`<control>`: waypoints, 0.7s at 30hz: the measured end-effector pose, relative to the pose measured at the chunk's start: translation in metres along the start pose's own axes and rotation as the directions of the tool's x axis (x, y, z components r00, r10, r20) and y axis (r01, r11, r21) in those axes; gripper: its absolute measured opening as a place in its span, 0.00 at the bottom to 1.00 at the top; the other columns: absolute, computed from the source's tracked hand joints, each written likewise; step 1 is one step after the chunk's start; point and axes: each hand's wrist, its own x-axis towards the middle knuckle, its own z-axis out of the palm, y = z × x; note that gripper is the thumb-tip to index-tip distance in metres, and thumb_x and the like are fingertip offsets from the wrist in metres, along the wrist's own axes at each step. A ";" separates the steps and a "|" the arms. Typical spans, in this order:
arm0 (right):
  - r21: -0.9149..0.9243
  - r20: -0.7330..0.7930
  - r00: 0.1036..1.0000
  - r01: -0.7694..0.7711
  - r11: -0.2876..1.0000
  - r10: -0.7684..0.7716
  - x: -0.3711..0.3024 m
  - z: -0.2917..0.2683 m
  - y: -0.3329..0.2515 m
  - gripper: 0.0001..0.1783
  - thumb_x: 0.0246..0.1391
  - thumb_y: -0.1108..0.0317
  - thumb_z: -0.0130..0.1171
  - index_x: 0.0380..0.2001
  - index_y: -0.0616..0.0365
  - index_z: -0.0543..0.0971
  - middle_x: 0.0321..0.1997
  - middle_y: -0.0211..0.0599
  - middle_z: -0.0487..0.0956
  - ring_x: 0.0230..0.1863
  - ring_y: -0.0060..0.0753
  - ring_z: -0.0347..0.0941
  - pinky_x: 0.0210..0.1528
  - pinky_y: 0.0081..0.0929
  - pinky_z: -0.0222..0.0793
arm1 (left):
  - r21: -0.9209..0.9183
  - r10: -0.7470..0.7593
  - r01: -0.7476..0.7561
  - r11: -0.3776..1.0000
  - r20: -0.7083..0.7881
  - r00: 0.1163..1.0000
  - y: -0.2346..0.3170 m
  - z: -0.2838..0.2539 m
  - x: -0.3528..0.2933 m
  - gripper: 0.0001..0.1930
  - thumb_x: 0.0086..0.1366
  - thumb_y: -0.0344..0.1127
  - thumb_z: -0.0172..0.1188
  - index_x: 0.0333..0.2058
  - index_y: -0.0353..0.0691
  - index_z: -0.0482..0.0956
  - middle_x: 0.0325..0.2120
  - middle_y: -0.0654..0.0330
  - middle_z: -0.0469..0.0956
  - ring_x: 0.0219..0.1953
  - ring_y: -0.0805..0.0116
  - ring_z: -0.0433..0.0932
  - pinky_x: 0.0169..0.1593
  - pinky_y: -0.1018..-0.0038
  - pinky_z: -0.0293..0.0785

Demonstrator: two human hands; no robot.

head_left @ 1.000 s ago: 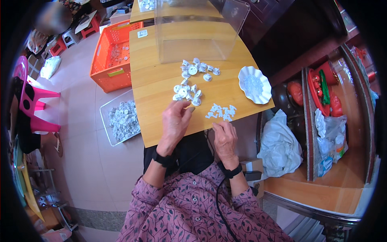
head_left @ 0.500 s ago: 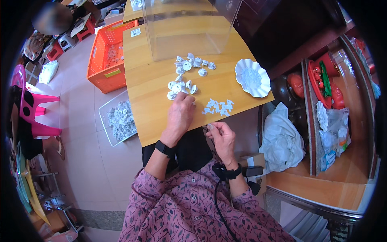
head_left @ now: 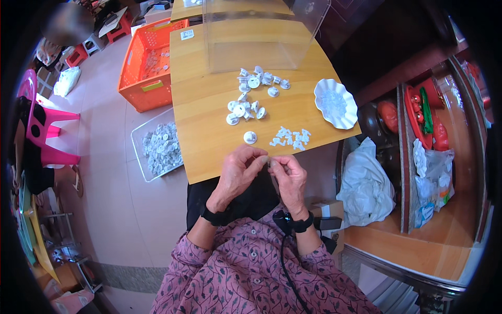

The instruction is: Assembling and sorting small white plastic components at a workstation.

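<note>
My left hand (head_left: pixel 236 174) and my right hand (head_left: pixel 288 177) meet fingertip to fingertip just off the near edge of the wooden table (head_left: pixel 209 131). Together they pinch a small pale part, mostly hidden by the fingers. One round white cap (head_left: pixel 250 137) lies alone just beyond my left hand. A cluster of tiny white pieces (head_left: pixel 291 138) sits beyond my right hand. Further back lie a heap of round white caps (head_left: pixel 244 108) and a second group (head_left: pixel 261 80).
A white scalloped dish (head_left: pixel 335 103) stands at the table's right; a clear plastic box (head_left: pixel 261 36) is at the back. On the floor at left are an orange crate (head_left: pixel 149 65) and a clear tray of white parts (head_left: pixel 159 149). A white bag (head_left: pixel 365 184) and shelves are on the right.
My left hand has drawn back from the heap of round caps to the table's near edge and joined my right hand. One cap now lies apart from the heap.
</note>
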 end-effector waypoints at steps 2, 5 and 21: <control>-0.005 0.016 1.000 0.026 1.000 -0.026 -0.001 0.003 0.002 0.06 0.61 0.74 0.62 0.38 0.66 0.80 0.36 0.29 0.78 0.34 0.18 0.77 0.37 0.18 0.74 | -0.158 -0.133 0.145 0.977 0.079 0.988 0.000 0.001 -0.003 0.07 0.69 0.32 0.62 0.40 0.33 0.81 0.29 0.64 0.80 0.26 0.79 0.76 0.30 0.81 0.74; -0.048 0.026 0.996 0.086 0.995 -0.085 -0.002 0.004 0.009 0.05 0.60 0.76 0.63 0.38 0.65 0.80 0.36 0.31 0.78 0.35 0.18 0.77 0.37 0.19 0.73 | -0.197 -0.192 0.211 0.958 0.110 0.975 0.002 -0.001 -0.005 0.08 0.70 0.34 0.61 0.40 0.33 0.80 0.26 0.64 0.80 0.26 0.80 0.76 0.30 0.82 0.74; -0.616 0.179 0.736 0.601 0.509 -0.653 0.002 0.011 -0.003 0.15 0.53 0.81 0.63 0.45 0.62 0.80 0.35 0.42 0.79 0.35 0.44 0.77 0.36 0.36 0.75 | -0.155 -0.286 0.326 0.933 0.230 0.930 0.001 -0.009 0.000 0.11 0.72 0.36 0.58 0.39 0.33 0.79 0.27 0.65 0.78 0.27 0.80 0.75 0.31 0.81 0.74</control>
